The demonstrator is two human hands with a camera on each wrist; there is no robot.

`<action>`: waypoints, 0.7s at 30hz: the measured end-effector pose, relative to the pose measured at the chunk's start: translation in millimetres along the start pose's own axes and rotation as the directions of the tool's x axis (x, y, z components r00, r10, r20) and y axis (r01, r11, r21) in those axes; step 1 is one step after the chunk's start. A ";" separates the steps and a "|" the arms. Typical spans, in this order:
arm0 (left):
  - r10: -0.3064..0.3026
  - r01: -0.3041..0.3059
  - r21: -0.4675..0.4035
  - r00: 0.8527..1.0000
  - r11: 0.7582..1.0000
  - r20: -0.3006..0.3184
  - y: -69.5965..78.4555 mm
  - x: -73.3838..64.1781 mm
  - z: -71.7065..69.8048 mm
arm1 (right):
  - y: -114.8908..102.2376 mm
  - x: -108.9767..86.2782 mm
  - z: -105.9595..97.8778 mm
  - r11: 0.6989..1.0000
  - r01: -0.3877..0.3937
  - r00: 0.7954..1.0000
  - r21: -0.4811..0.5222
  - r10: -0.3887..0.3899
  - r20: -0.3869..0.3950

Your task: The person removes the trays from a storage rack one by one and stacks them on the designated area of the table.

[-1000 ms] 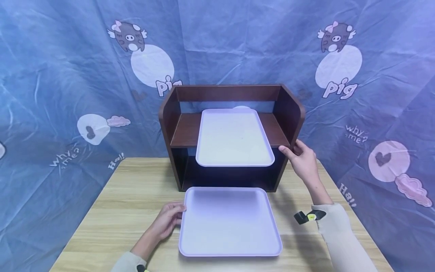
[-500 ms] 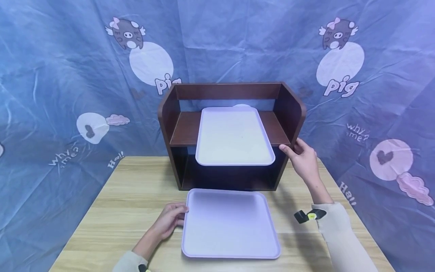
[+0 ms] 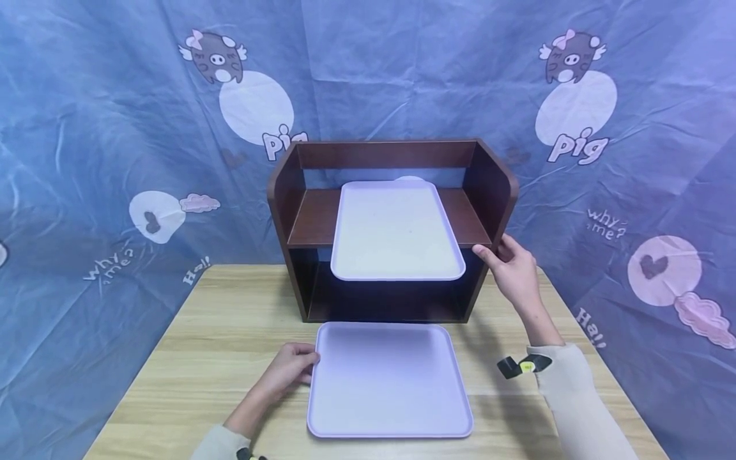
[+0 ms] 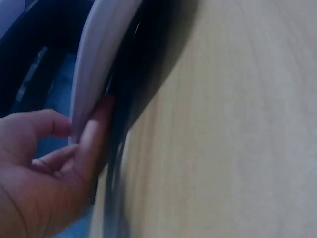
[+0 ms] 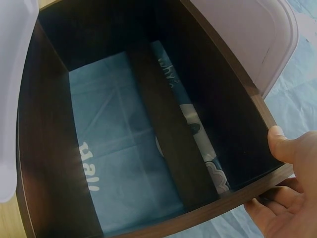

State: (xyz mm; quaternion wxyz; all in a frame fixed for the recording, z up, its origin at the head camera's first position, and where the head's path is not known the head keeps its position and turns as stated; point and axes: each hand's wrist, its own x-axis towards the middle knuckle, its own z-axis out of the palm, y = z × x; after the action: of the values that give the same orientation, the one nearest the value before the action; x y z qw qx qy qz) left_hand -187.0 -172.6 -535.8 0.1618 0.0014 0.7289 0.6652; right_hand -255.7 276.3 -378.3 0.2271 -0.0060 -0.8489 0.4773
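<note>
My left hand (image 3: 287, 370) pinches the left rim of a pale lilac tray (image 3: 391, 383) in front of the shelf. In the left wrist view, the thumb lies on one face of that tray (image 4: 96, 64) and the fingers go under it. My right hand (image 3: 514, 268) grips the right side panel of a dark brown two-tier shelf (image 3: 397, 154), its thumb at the front edge by the upper board. A second lilac tray (image 3: 397, 230) lies on the upper board, its near end jutting past the front edge. The right wrist view shows the lower compartment (image 5: 163, 124) with an open back.
The shelf stands on a light wood-grain table (image 3: 230, 319) near its back edge. A blue cloth (image 3: 368, 76) printed with pigs and lettering hangs behind and at both sides. A black strap (image 3: 523, 367) sits on the right wrist.
The front tray has shifted slightly toward me, its far edge tilting briefly and then levelling, with the left hand still on its rim. The right hand, shelf and upper tray hold their places.
</note>
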 end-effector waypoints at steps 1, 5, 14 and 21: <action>0.007 -0.006 0.035 1.000 0.999 -0.029 0.8 -0.4 1.3 | 0.2 0.1 0.2 1.000 0.000 1.000 0.000 0.000 0.000; 0.065 -0.033 0.218 0.988 0.975 -0.140 3.0 -0.8 5.1 | 1.0 0.2 0.9 1.000 -0.002 1.000 0.001 0.002 -0.004; 0.135 -0.029 0.413 0.964 0.910 -0.230 7.8 -2.2 9.4 | 2.2 -0.3 1.9 1.000 -0.003 1.000 0.020 0.003 -0.002; 0.153 -0.024 0.438 0.953 0.899 -0.262 8.1 1.2 11.5 | 2.6 0.1 1.7 1.000 -0.003 1.000 0.010 0.004 -0.013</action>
State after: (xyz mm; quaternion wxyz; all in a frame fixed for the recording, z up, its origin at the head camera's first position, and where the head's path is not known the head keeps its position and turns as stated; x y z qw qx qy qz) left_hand -187.2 -160.2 -529.0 0.0183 -0.0268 0.8723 0.4879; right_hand -257.0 276.3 -381.2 0.2318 -0.0094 -0.8450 0.4819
